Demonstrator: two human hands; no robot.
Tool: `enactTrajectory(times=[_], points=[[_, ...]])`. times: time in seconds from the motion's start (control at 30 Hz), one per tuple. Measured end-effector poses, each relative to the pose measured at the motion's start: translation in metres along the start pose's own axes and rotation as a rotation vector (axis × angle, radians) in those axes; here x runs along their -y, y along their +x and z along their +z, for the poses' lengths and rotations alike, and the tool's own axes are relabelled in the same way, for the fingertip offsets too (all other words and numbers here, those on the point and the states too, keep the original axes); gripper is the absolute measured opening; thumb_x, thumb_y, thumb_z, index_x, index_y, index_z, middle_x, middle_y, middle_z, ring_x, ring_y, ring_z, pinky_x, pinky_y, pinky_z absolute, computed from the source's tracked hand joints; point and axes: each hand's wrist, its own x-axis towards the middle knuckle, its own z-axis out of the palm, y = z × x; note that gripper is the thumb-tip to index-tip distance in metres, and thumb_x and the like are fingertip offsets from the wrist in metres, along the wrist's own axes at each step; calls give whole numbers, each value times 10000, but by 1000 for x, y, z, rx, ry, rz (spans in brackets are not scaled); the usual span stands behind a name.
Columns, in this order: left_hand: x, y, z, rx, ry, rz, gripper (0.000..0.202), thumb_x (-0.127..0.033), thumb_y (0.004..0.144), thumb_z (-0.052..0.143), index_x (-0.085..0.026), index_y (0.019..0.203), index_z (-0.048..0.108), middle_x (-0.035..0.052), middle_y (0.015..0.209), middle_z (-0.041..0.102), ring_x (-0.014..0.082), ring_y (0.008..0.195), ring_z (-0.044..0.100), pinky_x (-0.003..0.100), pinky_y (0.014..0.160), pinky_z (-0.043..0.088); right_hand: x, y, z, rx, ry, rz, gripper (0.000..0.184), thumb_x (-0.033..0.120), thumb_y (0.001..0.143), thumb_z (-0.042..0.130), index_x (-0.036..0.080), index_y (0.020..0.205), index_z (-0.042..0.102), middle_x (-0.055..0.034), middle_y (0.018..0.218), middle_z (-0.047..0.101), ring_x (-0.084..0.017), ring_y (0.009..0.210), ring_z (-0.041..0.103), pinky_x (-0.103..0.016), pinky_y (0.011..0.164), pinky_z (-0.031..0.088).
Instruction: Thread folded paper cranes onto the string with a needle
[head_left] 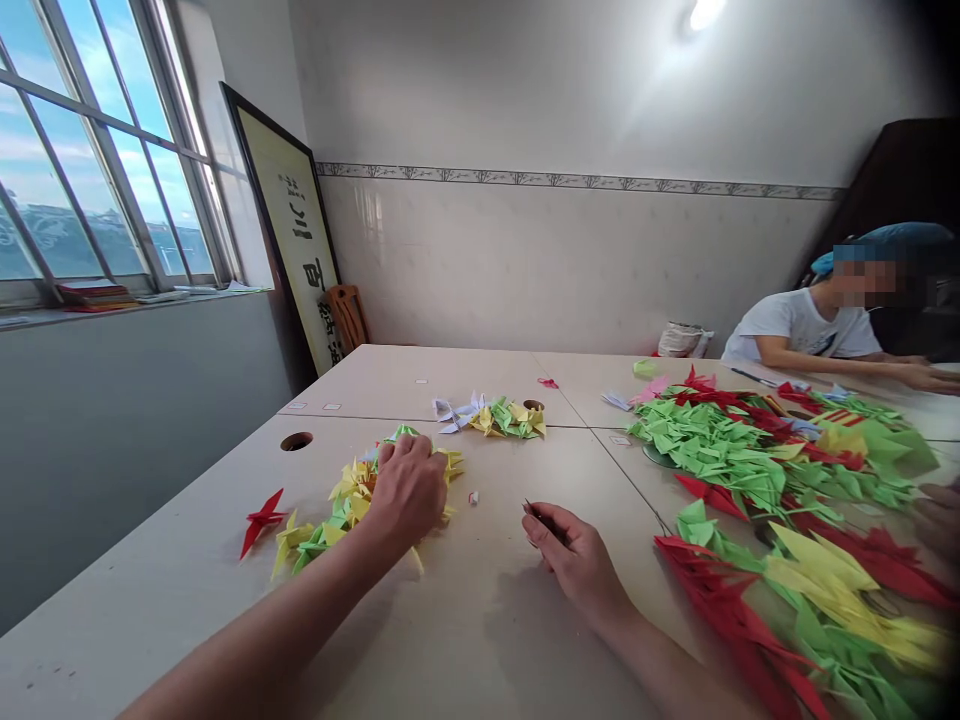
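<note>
Reaching over a loose heap of yellow and green paper cranes (330,525), a person's left hand (405,490) cups the slanting pile's upper end, its fingers curled so that any hold on a crane cannot be made out. The right hand (577,565), well apart, narrowly pinches a thin dark needle (541,518), tip angled toward the heap.

The left hand (405,490) rests on a heap of yellow and green origami cranes (352,505) on the table (187,600); the right hand (574,560) pinches a thin dark needle (541,518).
</note>
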Motion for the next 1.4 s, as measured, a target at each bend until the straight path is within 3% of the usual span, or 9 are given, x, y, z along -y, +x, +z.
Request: enactTrajectory(times=[0.17, 0.4, 0.57, 0.77, 0.93, 1.03, 1.13, 1.23, 1.4], points=[[1, 0, -2, 36, -4, -55, 183, -51, 676, 444, -165, 729, 577, 103, 855, 512, 261, 885, 420, 399, 735, 320, 0, 1, 0, 2, 18, 9, 386, 488, 731, 568, 129, 862, 621, 13, 610, 485, -97, 488, 397, -212, 444, 336], [-33, -22, 13, 246, -374, 311, 210, -128, 777, 435, -182, 914, 583, 87, 932, 529, 201, 867, 490, 332, 759, 423, -3, 3, -1, -16, 73, 15, 384, 481, 735, 563, 127, 872, 622, 3, 603, 503, -101, 483, 409, -205, 416, 320], [-43, -37, 30, 246, -403, 313, 240, -190, 842, 375, -192, 999, 556, 115, 1212, 433, 261, 1122, 409, 405, 873, 407, -4, 5, 0, -13, 88, 22, 381, 473, 745, 560, 127, 897, 612, 11, 615, 505, -89, 464, 386, -200, 414, 317], [-44, -32, 26, 289, -398, 288, 214, -222, 853, 378, -200, 890, 588, 81, 961, 554, 228, 1003, 489, 401, 863, 411, -2, 5, 0, -8, 68, 32, 368, 486, 740, 564, 138, 847, 618, 22, 580, 502, -87, 454, 390, -200, 412, 312], [-46, -36, 30, 274, -372, 300, 191, -209, 835, 402, -190, 877, 588, 82, 928, 557, 224, 987, 493, 390, 872, 397, 0, 4, 0, 11, 89, 8, 363, 468, 744, 566, 130, 859, 627, 20, 589, 509, -73, 438, 375, -191, 391, 297], [-45, -34, 26, 277, -370, 318, 155, -186, 807, 434, -177, 771, 584, 66, 830, 571, 196, 834, 542, 332, 768, 433, 0, 4, 0, 3, 72, -19, 334, 450, 745, 572, 130, 821, 633, 15, 598, 516, -76, 454, 388, -189, 401, 313], [-37, -9, 15, 318, -339, 334, 149, -175, 783, 459, -176, 706, 586, 48, 735, 582, 169, 693, 557, 270, 628, 426, -1, 5, 0, -6, 72, -18, 328, 442, 742, 579, 130, 824, 636, 4, 626, 531, -90, 496, 419, -188, 420, 334], [-19, 44, 7, 320, -164, 251, 176, -190, 808, 438, -190, 784, 613, 63, 807, 607, 192, 773, 574, 288, 656, 423, -2, 7, 0, 13, 97, 10, 343, 443, 748, 567, 123, 855, 630, 16, 604, 492, -90, 491, 395, -192, 420, 329], [15, 130, 31, 416, -35, 145, 137, -172, 803, 515, -158, 907, 603, 91, 949, 594, 223, 904, 556, 381, 778, 438, -2, 9, 2, 7, 141, 35, 332, 445, 743, 565, 128, 828, 618, 18, 611, 462, -95, 514, 388, -191, 426, 330]])
